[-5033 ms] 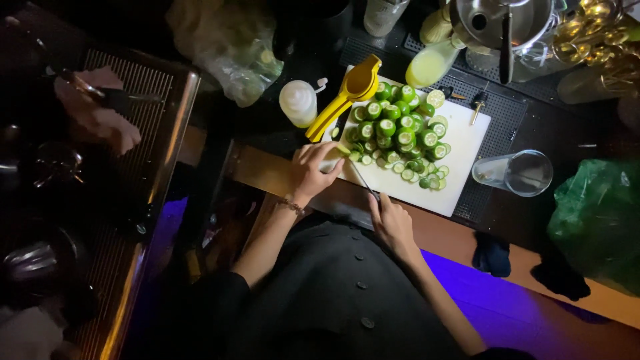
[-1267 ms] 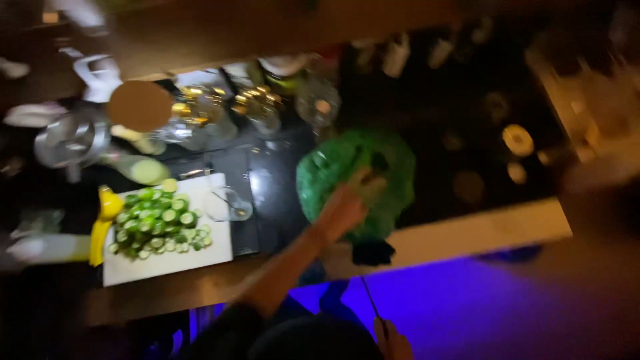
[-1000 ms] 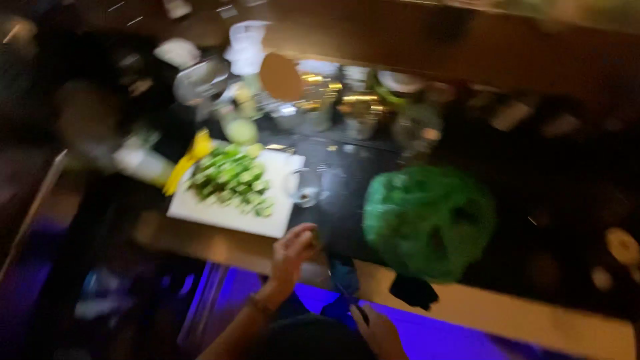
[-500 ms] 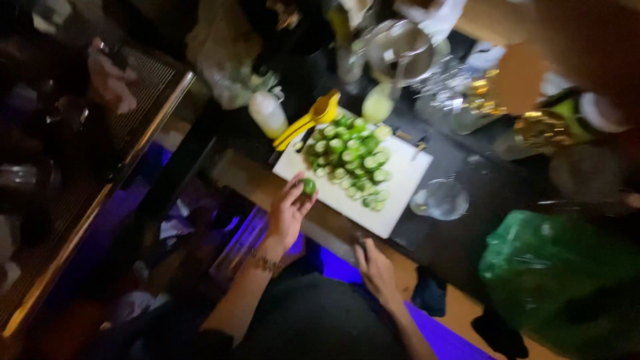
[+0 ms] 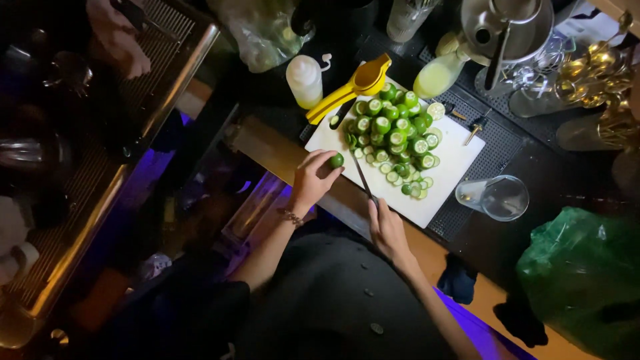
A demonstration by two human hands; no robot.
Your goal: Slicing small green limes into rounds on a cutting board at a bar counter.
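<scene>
My left hand holds a whole green lime at the near left edge of a white cutting board. My right hand grips a knife, its blade pointing up over the board toward the lime. A heap of halved limes covers the middle of the board, with small cut ends beside it.
A yellow citrus squeezer and a white squeeze bottle lie at the board's far left. An empty clear glass jug lies to the right, a green plastic bag farther right. A bottle of pale juice and metal barware stand behind.
The view swung from the green bag on the right back to the board. My left hand came back with a lime and now holds it at the board's edge.
</scene>
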